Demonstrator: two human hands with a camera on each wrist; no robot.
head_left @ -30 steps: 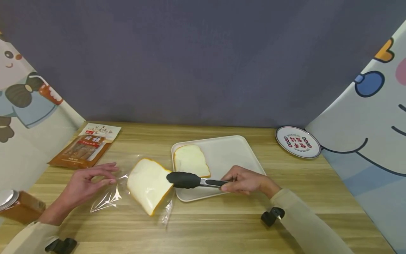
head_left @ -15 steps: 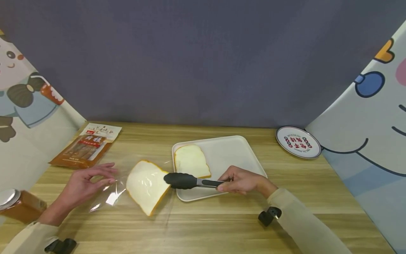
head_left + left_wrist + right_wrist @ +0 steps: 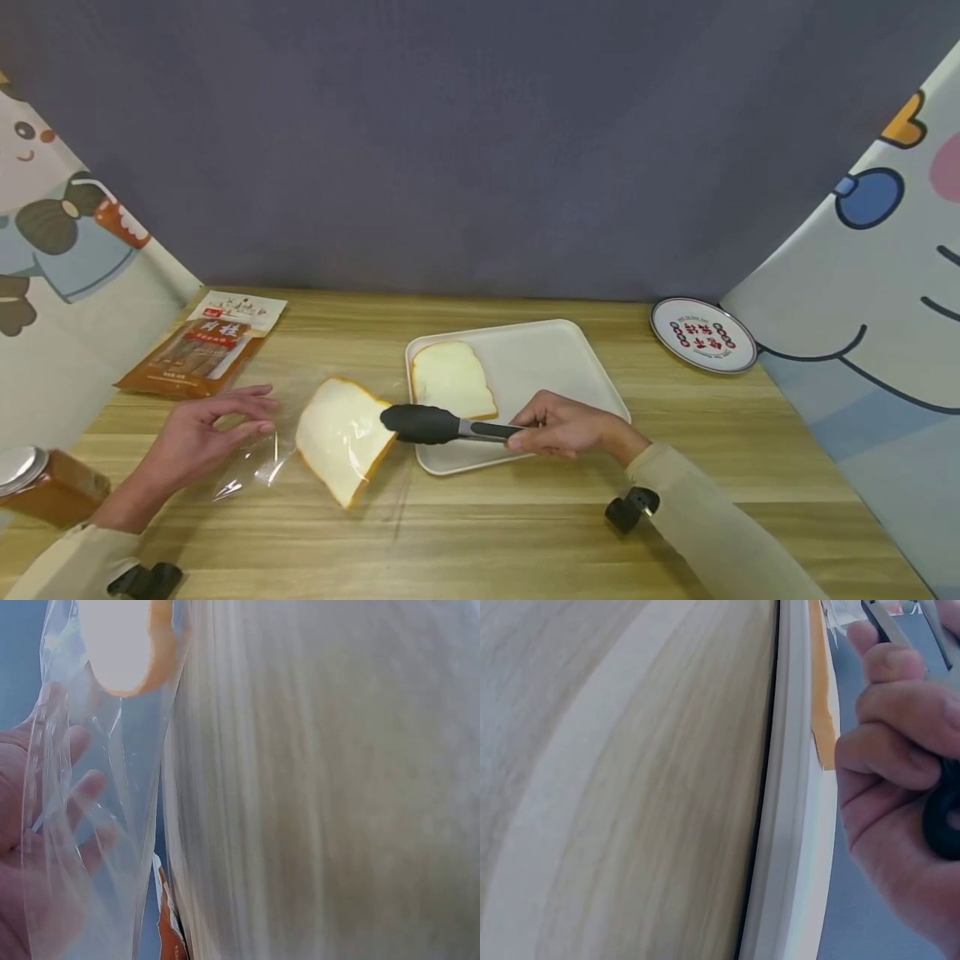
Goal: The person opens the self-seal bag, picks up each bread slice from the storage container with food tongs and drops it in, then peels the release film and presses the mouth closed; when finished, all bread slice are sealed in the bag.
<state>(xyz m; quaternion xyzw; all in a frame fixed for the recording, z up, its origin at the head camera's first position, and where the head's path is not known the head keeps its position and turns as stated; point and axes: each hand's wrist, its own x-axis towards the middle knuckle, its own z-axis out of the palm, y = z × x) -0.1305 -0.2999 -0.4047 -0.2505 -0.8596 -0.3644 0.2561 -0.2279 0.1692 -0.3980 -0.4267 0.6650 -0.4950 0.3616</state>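
A bread slice (image 3: 341, 437) with a yellow-brown crust appears behind the glossy film of a clear plastic bag (image 3: 251, 475). My right hand (image 3: 558, 423) grips metal tongs with black tips (image 3: 423, 423). These tips meet the slice's right corner. My left hand (image 3: 202, 433) is at the bag's left side, thumb and fingers apart. In the left wrist view its fingertips (image 3: 90, 784) show through the film; whether they are inside or behind the bag, I cannot tell. In the right wrist view my fingers (image 3: 889, 750) curl round the tongs' handle.
A cream tray (image 3: 536, 358) with another bread slice (image 3: 453, 379) sits behind the tongs. A brown pouch (image 3: 202, 346) lies at back left, and a lidded jar (image 3: 56, 487) stands at front left. An oval plate (image 3: 705, 335) lies at back right.
My right hand and the tongs have shifted slightly left, carrying the bread slice's right corner left. The film's glare has changed. My left hand stays almost still.
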